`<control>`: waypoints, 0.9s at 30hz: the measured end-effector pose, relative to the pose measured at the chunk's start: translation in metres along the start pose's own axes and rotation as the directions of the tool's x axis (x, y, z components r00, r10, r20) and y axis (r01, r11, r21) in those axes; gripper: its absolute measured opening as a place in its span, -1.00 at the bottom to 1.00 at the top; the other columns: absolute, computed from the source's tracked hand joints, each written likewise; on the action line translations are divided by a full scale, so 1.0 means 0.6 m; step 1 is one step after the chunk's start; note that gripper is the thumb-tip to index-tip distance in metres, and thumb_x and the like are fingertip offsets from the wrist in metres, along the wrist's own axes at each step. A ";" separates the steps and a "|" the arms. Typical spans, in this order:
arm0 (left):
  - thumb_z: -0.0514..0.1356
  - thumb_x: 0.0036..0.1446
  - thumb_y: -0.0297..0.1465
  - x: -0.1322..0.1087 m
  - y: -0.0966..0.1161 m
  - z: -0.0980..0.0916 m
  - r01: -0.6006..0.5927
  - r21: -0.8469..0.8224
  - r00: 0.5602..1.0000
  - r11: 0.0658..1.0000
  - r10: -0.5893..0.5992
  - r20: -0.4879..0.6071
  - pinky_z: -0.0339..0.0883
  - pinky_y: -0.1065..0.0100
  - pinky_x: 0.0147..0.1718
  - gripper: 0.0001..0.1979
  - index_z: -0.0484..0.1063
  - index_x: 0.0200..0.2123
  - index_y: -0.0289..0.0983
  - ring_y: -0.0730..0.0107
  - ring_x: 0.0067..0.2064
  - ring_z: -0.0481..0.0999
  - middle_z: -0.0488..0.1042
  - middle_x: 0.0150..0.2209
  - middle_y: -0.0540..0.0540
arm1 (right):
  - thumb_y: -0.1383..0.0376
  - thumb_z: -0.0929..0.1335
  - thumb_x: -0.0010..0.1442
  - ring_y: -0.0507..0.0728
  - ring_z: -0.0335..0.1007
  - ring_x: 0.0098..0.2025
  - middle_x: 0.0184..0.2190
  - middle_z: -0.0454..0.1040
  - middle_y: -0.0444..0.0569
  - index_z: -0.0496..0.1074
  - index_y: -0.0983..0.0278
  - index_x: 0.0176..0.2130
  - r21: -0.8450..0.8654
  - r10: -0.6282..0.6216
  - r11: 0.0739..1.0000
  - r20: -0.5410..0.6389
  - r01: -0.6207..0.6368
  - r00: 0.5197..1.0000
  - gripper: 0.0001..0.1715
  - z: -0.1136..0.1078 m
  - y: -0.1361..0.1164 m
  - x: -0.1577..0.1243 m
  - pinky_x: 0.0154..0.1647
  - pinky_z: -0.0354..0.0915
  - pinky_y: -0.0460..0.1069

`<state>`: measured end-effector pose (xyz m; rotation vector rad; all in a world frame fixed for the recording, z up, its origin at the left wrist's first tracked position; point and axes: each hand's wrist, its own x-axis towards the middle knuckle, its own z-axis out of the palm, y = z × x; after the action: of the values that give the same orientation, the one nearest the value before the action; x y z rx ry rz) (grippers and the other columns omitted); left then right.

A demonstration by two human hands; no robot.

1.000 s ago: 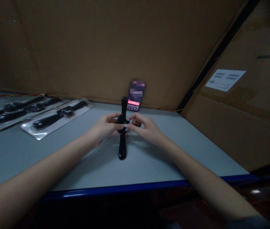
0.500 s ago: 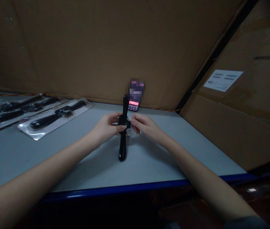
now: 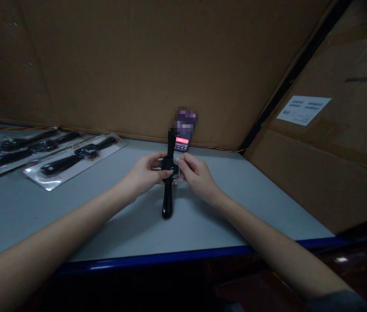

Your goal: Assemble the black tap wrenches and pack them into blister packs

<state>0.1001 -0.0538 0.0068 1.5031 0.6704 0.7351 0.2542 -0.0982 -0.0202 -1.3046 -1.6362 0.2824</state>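
A black spokeshave with two long handles stands nearly upright in the picture, above the grey table. My left hand is closed around its middle, thumb across the front and fingers behind. At the right side of the same middle part, my right hand is closed in a pinch. A small pale, shiny bit shows by its fingertips, too small to name. Left of my hands, several like spokeshaves lie in clear plastic packs on cards, the nearest being a packed spokeshave.
A lit phone leans against the cardboard wall behind the spokeshave. To the right rises a cardboard box side with a white label. Thin red and yellow wires run along the back edge. The table has a blue front edge.
My right hand has shifted slightly, its fingers drawn closer together at the spokeshave's middle. The left hand's hold is the same.
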 end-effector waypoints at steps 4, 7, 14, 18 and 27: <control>0.23 -0.09 -0.60 -0.001 -0.003 0.001 -0.002 -0.015 1.000 1.000 0.002 -0.016 0.39 0.23 -0.32 -0.65 0.39 -0.16 -0.35 0.32 -0.32 0.50 0.50 -0.28 -0.14 | 0.14 0.19 0.24 -0.03 0.13 -0.58 -0.65 0.19 -0.20 0.17 0.25 -0.53 0.018 0.011 1.000 0.028 -0.012 1.000 -0.63 0.000 0.004 0.000 -0.51 0.06 -0.10; 0.23 -0.11 -0.62 -0.002 -0.002 0.002 -0.030 -0.056 0.999 0.998 0.028 -0.035 0.39 0.24 -0.32 -0.64 0.39 -0.16 -0.34 0.34 -0.32 0.48 0.49 -0.27 -0.13 | 0.11 0.19 0.24 -0.03 0.12 -0.57 -0.65 0.18 -0.20 0.16 0.25 -0.55 0.046 0.001 0.999 0.065 -0.004 0.998 -0.60 -0.005 0.007 0.001 -0.51 0.05 -0.10; 0.22 -0.12 -0.64 -0.004 0.001 0.002 -0.046 -0.072 0.999 0.996 0.044 -0.024 0.39 0.29 -0.34 -0.62 0.39 -0.15 -0.34 0.37 -0.31 0.47 0.48 -0.26 -0.10 | 0.12 0.18 0.25 -0.04 0.11 -0.57 -0.64 0.18 -0.21 0.17 0.25 -0.54 0.083 -0.021 0.996 0.100 0.012 0.995 -0.60 -0.009 0.009 0.001 -0.50 0.06 -0.09; 0.22 -0.11 -0.63 -0.003 -0.003 0.002 -0.057 -0.046 0.998 0.997 0.057 -0.003 0.39 0.25 -0.28 -0.63 0.38 -0.15 -0.35 0.35 -0.27 0.47 0.48 -0.24 -0.11 | 0.10 0.15 0.26 -0.04 0.12 -0.56 -0.62 0.18 -0.20 0.18 0.26 -0.53 0.128 -0.016 0.992 0.140 -0.003 0.990 -0.59 -0.009 0.014 0.001 -0.51 0.06 -0.10; 0.18 -0.11 -0.65 -0.009 0.005 0.006 -0.026 0.012 1.000 1.000 0.026 0.009 0.39 0.29 -0.30 -0.65 0.39 -0.17 -0.38 0.35 -0.27 0.48 0.49 -0.21 -0.14 | 0.14 0.29 0.15 -0.07 -0.01 -0.59 -0.62 0.08 -0.26 0.14 0.25 -0.50 0.175 0.032 0.983 0.180 -0.064 0.983 -0.68 -0.006 0.012 0.004 -0.57 -0.04 -0.10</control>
<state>0.0993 -0.0604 0.0093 1.5282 0.6505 0.7446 0.2618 -0.0947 -0.0222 -1.2098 -1.6855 0.5766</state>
